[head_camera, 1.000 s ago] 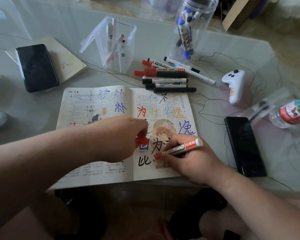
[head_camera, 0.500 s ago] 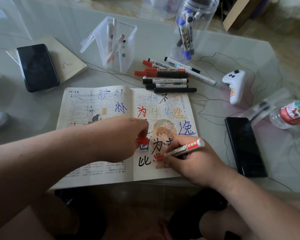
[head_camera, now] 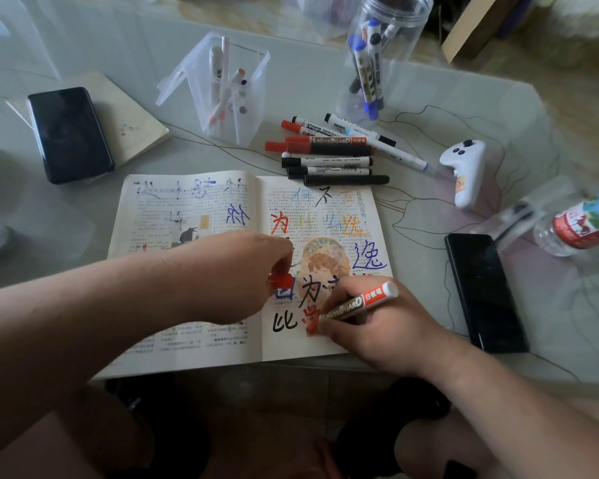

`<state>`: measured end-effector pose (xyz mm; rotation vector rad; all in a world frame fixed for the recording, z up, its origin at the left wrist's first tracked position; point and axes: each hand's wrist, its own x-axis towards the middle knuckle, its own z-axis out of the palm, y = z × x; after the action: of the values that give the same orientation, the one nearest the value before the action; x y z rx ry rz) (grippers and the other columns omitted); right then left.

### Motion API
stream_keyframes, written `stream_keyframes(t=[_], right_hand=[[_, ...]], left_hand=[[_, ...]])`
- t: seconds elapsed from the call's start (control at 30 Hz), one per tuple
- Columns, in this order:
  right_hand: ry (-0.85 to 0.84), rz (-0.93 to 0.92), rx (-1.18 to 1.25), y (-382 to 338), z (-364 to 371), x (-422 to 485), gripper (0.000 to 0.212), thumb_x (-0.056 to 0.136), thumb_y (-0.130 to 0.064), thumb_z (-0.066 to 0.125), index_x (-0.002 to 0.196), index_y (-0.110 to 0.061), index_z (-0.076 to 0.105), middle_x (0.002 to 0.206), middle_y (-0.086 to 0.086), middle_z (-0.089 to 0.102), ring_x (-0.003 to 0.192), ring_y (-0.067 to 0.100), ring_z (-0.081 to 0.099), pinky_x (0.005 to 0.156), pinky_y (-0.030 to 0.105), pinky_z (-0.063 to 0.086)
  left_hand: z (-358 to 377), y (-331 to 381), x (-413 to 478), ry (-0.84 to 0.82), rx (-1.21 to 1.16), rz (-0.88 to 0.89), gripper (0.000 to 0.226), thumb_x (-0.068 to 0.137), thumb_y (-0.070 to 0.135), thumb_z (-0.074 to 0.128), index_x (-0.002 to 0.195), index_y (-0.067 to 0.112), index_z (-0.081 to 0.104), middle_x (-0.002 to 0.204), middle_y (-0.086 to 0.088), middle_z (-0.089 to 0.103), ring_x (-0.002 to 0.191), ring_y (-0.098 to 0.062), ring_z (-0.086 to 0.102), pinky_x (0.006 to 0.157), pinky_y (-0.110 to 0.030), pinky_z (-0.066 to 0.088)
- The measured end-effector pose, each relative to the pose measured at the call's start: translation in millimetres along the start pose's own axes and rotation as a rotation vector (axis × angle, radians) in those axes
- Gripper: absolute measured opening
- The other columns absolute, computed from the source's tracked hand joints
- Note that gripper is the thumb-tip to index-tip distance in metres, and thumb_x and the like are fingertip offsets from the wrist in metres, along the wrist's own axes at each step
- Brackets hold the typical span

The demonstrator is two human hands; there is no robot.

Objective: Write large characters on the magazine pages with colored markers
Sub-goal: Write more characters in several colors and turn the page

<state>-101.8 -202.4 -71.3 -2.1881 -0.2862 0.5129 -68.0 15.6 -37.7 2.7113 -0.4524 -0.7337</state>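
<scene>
One red whiteboard marker (head_camera: 357, 304) lies slanted in the right hand (head_camera: 381, 335), its long axis running from lower left to upper right. Its red tip points down-left and touches the lower part of the magazine's (head_camera: 194, 344) right page, on fresh red strokes beside a black character. Its white butt end points up-right, away from the person. The fingers (head_camera: 341, 285) curl tightly round the round, glossy barrel in a writing grip.

The left hand (head_camera: 236, 278) rests across the magazine's middle fold, its fingers curled and pinching a small red cap (head_camera: 281, 281). The magazine lies open and flat on a pale glass counter (head_camera: 325, 91), its matte printed pages covered in large blue, red, black and orange characters.

Just beyond the magazine's top edge lies a row of loose markers (head_camera: 329, 153), red-capped and black-capped. Farther beyond stand a square clear plastic holder (head_camera: 232, 95) and a round clear jar (head_camera: 377, 60), both holding markers. A black phone (head_camera: 486, 292) lies right of the magazine.
</scene>
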Motion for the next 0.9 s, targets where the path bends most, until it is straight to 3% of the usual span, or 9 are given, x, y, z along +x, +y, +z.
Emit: stream_keyframes(t=[0.07, 0.2, 0.3, 0.4, 0.5, 0.6, 0.77, 0.9], right_hand=[[0.03, -0.006, -0.028, 1, 1, 0, 0.014, 0.077, -0.019, 0.083, 0.073, -0.02, 0.069, 0.071, -0.009, 0.069, 0.066, 0.007, 0.064, 0.059, 0.023, 0.049], [0.095, 0.047, -0.02, 4, -2, 4, 0.018, 0.079, -0.018, 0.08, 0.071, -0.017, 0.063, 0.066, -0.001, 0.067, 0.061, 0.014, 0.062, 0.057, 0.033, 0.05], [0.156, 0.083, 0.166, 3, -10, 6, 0.018, 0.081, -0.009, 0.08, 0.072, -0.016, 0.065, 0.068, 0.0, 0.07, 0.065, 0.015, 0.068, 0.057, 0.031, 0.053], [0.197, 0.007, 0.35, -4, -21, 8, 0.008, 0.083, -0.01, 0.077, 0.081, -0.013, 0.07, 0.077, 0.006, 0.072, 0.073, 0.021, 0.07, 0.065, 0.034, 0.057], [0.217, -0.035, 0.607, -15, -33, 10, 0.005, 0.079, -0.012, 0.069, 0.081, -0.009, 0.071, 0.067, 0.003, 0.065, 0.065, 0.017, 0.062, 0.063, 0.028, 0.05], [0.26, -0.036, 0.766, -21, -40, 12, 0.013, 0.079, -0.013, 0.063, 0.078, -0.009, 0.076, 0.061, 0.009, 0.057, 0.06, 0.019, 0.054, 0.066, 0.037, 0.044], [0.239, -0.099, 0.749, -28, -41, 11, 0.01, 0.079, -0.008, 0.063, 0.075, -0.013, 0.07, 0.062, 0.009, 0.058, 0.061, 0.021, 0.056, 0.056, 0.023, 0.046], [0.206, -0.117, 0.65, -27, -40, 9, 0.005, 0.081, -0.012, 0.066, 0.079, -0.008, 0.067, 0.068, 0.012, 0.061, 0.066, 0.024, 0.057, 0.059, 0.025, 0.047]], left_hand=[[0, 0, 0, 0.003, -0.001, 0.004, 0.009, 0.1, 0.03, 0.055, 0.098, 0.038, 0.051, 0.096, 0.015, 0.061, 0.079, -0.003, 0.056, 0.055, -0.016, 0.036], [0, -1, 0, -0.003, -0.017, 0.002, 0.009, 0.1, 0.032, 0.056, 0.097, 0.039, 0.051, 0.095, 0.016, 0.061, 0.08, -0.003, 0.057, 0.056, -0.015, 0.036], [1, 0, 1, 0.022, -0.037, 0.012, 0.008, 0.098, 0.036, 0.059, 0.095, 0.039, 0.052, 0.091, 0.017, 0.061, 0.078, -0.002, 0.056, 0.058, -0.017, 0.038], [0, 1, 1, 0.083, -0.1, 0.025, 0.01, 0.096, 0.038, 0.063, 0.093, 0.039, 0.053, 0.087, 0.018, 0.061, 0.077, -0.001, 0.057, 0.061, -0.017, 0.041], [-4, 2, 0, 0.133, -0.213, 0.035, 0.009, 0.094, 0.037, 0.067, 0.099, 0.039, 0.059, 0.093, 0.021, 0.065, 0.085, 0.0, 0.061, 0.074, -0.021, 0.051], [-9, 3, -2, 0.162, -0.3, 0.048, 0.01, 0.094, 0.038, 0.067, 0.102, 0.041, 0.062, 0.096, 0.024, 0.066, 0.089, 0.003, 0.062, 0.078, -0.018, 0.052], [-14, 6, -4, 0.162, -0.309, 0.06, 0.009, 0.095, 0.041, 0.065, 0.103, 0.044, 0.061, 0.094, 0.025, 0.066, 0.087, 0.005, 0.061, 0.065, -0.01, 0.044], [-15, 10, -6, 0.148, -0.318, 0.067, 0.007, 0.095, 0.042, 0.064, 0.098, 0.045, 0.059, 0.088, 0.026, 0.065, 0.082, 0.008, 0.06, 0.06, -0.009, 0.043]])
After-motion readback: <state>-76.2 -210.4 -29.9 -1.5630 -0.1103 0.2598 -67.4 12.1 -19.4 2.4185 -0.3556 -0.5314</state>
